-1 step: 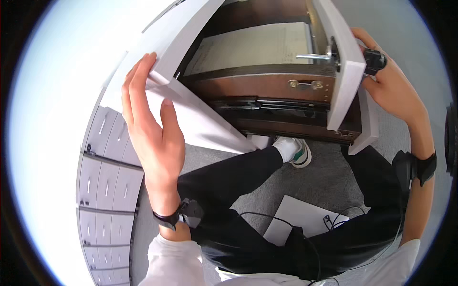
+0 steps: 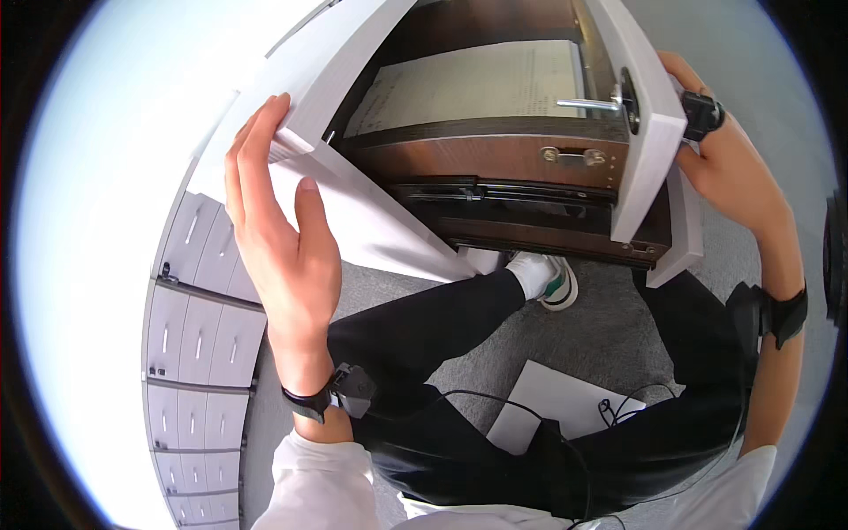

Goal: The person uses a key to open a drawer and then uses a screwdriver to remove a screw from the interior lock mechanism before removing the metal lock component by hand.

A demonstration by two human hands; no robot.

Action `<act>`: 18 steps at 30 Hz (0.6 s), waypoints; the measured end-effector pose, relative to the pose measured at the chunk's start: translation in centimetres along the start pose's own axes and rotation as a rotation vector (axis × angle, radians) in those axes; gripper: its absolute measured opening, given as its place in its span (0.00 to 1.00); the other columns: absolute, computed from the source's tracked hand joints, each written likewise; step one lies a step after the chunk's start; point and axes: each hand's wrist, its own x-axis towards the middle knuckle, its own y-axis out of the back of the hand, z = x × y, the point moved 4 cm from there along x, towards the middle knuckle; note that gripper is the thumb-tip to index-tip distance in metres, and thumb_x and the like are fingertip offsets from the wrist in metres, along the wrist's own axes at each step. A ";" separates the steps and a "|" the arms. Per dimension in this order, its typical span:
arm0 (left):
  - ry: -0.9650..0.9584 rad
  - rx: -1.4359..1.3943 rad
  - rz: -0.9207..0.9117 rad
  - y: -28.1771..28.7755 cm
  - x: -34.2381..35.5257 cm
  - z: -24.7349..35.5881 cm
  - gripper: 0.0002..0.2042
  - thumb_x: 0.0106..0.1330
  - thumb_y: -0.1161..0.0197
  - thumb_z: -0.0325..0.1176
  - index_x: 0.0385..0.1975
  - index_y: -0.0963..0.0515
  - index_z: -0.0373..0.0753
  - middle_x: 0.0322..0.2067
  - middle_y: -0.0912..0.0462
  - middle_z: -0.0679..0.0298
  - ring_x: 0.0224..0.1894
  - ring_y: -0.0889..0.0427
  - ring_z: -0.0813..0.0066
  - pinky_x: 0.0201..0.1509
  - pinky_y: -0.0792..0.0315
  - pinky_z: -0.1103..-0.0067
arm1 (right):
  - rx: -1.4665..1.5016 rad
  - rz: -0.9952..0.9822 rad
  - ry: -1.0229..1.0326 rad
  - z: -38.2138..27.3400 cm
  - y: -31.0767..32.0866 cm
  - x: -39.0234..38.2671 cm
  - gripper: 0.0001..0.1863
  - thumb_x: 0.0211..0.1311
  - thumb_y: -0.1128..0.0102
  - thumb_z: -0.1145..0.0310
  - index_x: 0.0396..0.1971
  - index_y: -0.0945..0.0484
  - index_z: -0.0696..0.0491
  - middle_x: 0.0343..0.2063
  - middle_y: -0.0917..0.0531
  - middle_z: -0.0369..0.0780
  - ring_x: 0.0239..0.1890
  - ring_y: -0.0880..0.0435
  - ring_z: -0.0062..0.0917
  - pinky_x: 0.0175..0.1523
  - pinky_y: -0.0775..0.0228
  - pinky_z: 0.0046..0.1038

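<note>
A light wood-grain cabinet (image 2: 322, 62) stands before me with its upper drawer (image 2: 495, 157) pulled out. My left hand (image 2: 287, 238) lies against the cabinet's top corner, fingers stretched and thumb apart, holding nothing. My right hand (image 2: 729, 159) is at the outer face of the upper drawer's front (image 2: 652, 163); its fingertips and any handle there are hidden. It appears to grip that front. Inside the drawer lies a flat stack of printed paper (image 2: 473, 84). A metal lock bar (image 2: 587, 104) sticks inward from the front. Below, a lower drawer (image 2: 565, 238) is also partly out.
My legs (image 2: 424, 327) straddle the cabinet's front, and one shoe (image 2: 556, 284) is beneath the drawers. A white sheet (image 2: 539, 406) lies on the grey carpet between my legs, with a black cable (image 2: 495, 399) across it. Rows of grey lockers (image 2: 199, 340) stand at the left.
The upper drawer has slid slightly to the right, farther out of the cabinet, and my right hand has shifted with it. My left hand stays at the cabinet's corner.
</note>
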 end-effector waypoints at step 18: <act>0.054 0.136 0.116 0.2 0.1 -0.7 0.18 0.69 0.39 0.46 0.53 0.20 0.44 0.48 0.15 0.59 0.54 0.19 0.65 0.64 0.31 0.56 | -0.154 0.110 0.104 8.7 -0.4 -5.3 0.12 0.58 0.44 0.76 0.42 0.21 0.56 0.38 0.17 0.47 0.39 0.18 0.38 0.47 0.28 0.38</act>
